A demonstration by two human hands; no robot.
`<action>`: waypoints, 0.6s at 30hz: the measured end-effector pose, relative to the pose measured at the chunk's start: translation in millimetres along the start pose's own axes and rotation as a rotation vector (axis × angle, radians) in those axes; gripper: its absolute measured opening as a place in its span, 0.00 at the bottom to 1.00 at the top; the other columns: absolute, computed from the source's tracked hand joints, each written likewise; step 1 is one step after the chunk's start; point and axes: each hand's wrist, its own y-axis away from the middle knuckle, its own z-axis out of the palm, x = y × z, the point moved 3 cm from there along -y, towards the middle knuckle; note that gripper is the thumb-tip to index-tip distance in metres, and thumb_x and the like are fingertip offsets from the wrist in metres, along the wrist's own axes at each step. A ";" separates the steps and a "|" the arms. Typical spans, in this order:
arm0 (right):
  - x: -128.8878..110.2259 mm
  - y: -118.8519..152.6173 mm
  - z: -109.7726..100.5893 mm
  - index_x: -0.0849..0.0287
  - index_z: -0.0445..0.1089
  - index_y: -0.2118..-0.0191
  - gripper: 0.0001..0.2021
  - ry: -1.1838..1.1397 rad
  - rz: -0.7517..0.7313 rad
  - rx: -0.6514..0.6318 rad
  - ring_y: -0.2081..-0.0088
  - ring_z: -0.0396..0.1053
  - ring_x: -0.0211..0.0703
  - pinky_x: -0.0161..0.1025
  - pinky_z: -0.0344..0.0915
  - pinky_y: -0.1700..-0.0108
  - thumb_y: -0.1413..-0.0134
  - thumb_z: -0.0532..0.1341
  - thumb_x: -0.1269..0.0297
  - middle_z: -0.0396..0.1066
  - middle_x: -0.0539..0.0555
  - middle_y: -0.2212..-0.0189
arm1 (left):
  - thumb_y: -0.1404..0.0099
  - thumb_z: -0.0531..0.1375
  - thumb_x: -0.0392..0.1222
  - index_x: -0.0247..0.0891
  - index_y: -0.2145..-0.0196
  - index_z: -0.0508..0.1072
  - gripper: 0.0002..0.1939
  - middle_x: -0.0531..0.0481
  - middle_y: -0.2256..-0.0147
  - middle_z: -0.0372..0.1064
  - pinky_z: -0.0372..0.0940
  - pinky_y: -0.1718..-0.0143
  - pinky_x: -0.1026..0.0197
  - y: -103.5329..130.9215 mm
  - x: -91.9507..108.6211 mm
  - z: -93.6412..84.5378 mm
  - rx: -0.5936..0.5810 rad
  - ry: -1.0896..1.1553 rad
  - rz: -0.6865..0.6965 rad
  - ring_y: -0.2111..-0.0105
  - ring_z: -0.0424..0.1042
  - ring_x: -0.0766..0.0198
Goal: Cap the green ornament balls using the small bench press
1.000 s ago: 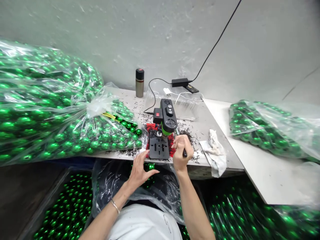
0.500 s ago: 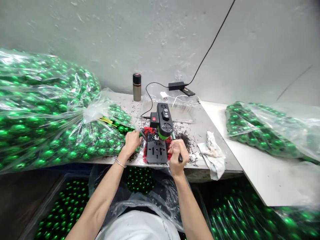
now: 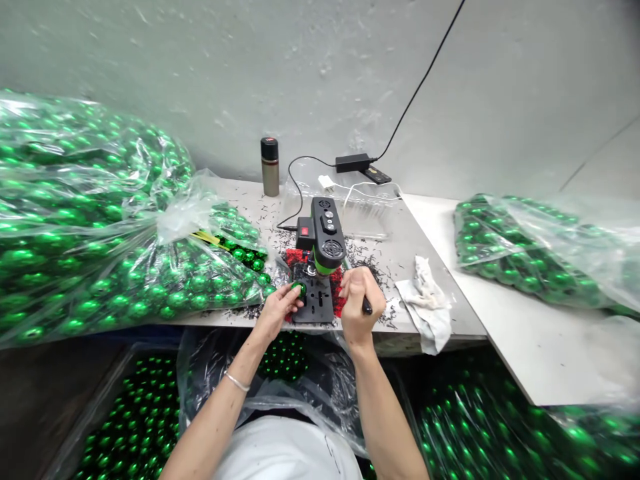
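Note:
Between the fingertips of my left hand (image 3: 280,310) is a shiny green ball (image 3: 300,289), held over the left side of a slotted black base plate (image 3: 314,308). Above that plate rises a small black and green bench drill press (image 3: 329,233). My right hand (image 3: 362,300) is closed in a fist round the lever handle (image 3: 367,307) at the press's right side; only the black tip shows below the fingers. Red cloth-like material (image 3: 297,256) lies under and around the plate, scattered with black shavings.
A big clear bag of green balls (image 3: 90,233) covers the left, its mouth near the press. A flask (image 3: 270,167), power adapter (image 3: 353,163), plastic tray (image 3: 370,223) and crumpled cloth (image 3: 426,303) lie around. Another bag (image 3: 515,250) sits right. Green balls (image 3: 283,357) fill containers below.
My left hand has come from the bag's opening rightward to the base plate, now with a green ball in its fingers. My right hand stays on the lever handle.

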 end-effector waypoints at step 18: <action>-2.8 -2.0 -1.5 0.56 0.57 0.76 0.16 -0.007 -0.036 -0.001 0.75 0.59 0.35 0.37 0.56 0.71 0.34 0.50 0.67 0.57 0.47 0.79 | 0.33 0.60 0.45 0.38 0.49 0.72 0.17 0.42 0.52 0.75 0.70 0.62 0.58 4.4 -4.6 21.7 -0.012 -0.986 0.680 0.67 0.77 0.59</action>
